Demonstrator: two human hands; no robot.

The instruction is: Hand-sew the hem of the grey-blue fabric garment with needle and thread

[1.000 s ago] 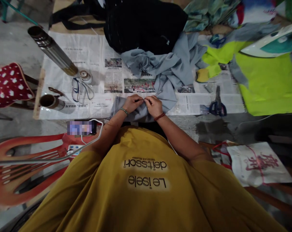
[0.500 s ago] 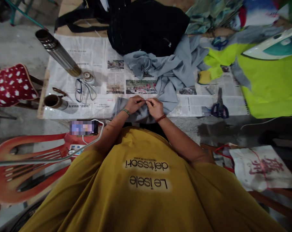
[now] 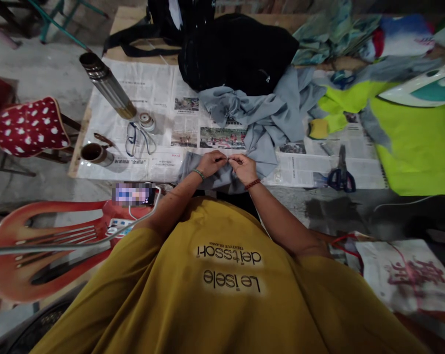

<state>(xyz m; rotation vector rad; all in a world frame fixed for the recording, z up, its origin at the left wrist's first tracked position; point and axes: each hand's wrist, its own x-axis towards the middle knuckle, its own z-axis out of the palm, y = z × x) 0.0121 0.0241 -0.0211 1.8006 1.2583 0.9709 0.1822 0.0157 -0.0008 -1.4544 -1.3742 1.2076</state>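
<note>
My left hand (image 3: 211, 164) and my right hand (image 3: 245, 168) meet at the table's front edge, both with fingers closed in a pinch. Their fingertips nearly touch; whatever lies between them is too small to make out. Beneath and around them is a grey cloth (image 3: 264, 136), part of it bunched up towards the back. One end of it lies under my left wrist and hangs near the edge. To the right of my right hand lie dark-handled scissors (image 3: 341, 178).
Newspaper (image 3: 159, 128) covers the table. On the left are a steel flask (image 3: 112, 91), a cup (image 3: 96, 153) and glasses (image 3: 131, 139). A black bag (image 3: 237, 54) lies behind. An iron (image 3: 423, 88) rests on a yellow-green garment (image 3: 410, 142) at right. A phone (image 3: 133, 194) sits on a red chair (image 3: 34, 211).
The view has shifted, so everything on the table appears slightly right and lower. My hands stay pinched together over the grey cloth, with little visible movement.
</note>
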